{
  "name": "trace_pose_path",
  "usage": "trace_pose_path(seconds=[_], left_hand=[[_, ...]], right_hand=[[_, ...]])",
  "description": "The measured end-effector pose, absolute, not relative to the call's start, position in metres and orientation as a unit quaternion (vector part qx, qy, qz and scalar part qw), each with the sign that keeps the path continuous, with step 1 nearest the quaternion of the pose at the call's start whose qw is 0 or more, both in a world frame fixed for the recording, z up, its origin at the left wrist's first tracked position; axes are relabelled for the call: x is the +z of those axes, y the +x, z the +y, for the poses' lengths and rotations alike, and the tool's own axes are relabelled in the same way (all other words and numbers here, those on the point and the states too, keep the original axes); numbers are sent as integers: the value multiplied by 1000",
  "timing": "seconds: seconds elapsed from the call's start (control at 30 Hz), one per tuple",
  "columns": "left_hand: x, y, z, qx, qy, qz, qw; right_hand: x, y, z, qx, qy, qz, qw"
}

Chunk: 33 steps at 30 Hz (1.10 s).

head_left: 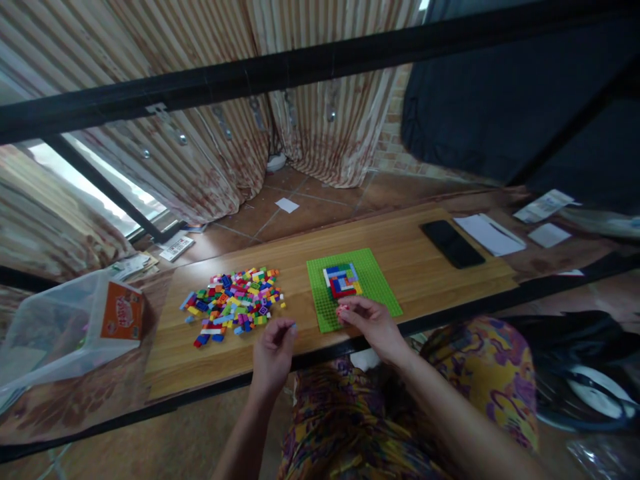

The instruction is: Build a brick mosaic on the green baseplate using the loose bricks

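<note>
My left hand [273, 353] is over the front edge of the wooden board, its thumb and fingers pinched together. A small light-blue brick [294, 327] just shows at its fingertips. With a closed pinch, my right hand [375, 327] holds a small red brick [342, 313] above the near part of the green baseplate [377, 287]. Just beyond these fingers, a low square build of coloured bricks [343, 280] is fixed on the baseplate. Left of the baseplate lies a loose pile of mixed toy bricks [235, 300], closer to my left hand.
A black phone [453, 244] and white paper [487, 235] lie to the right on the wooden board [400, 233]. A clear plastic bin [60, 327] with an orange label stands at far left. A black metal bar [300, 63] crosses above, before striped curtains [200, 167].
</note>
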<state>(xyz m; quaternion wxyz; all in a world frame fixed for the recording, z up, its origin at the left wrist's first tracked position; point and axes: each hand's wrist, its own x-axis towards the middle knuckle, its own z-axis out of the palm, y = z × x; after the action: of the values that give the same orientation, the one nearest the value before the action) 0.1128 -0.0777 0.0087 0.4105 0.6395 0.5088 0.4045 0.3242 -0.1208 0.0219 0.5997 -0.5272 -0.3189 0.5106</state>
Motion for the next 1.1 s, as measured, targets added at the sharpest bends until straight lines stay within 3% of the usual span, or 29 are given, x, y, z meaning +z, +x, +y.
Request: trace_pose_path(seconds=[0.2, 0.47, 0.6, 0.87, 1.1], left_hand=[[5, 86, -58, 368, 747, 515, 203], [-1, 91, -51, 344, 766, 531, 110], [9, 106, -57, 359, 757, 533, 118], [28, 179, -54, 332, 804, 435, 234], [23, 220, -38, 239, 847, 431, 201]], right_hand=[[11, 380, -104, 400, -598, -325, 614], [-1, 390, -82, 294, -664, -437, 531], [-6, 386, -81, 273, -674, -452, 516], [-10, 390, -74, 237, -697, -457, 499], [-16, 399, -73, 260, -693, -408, 535]])
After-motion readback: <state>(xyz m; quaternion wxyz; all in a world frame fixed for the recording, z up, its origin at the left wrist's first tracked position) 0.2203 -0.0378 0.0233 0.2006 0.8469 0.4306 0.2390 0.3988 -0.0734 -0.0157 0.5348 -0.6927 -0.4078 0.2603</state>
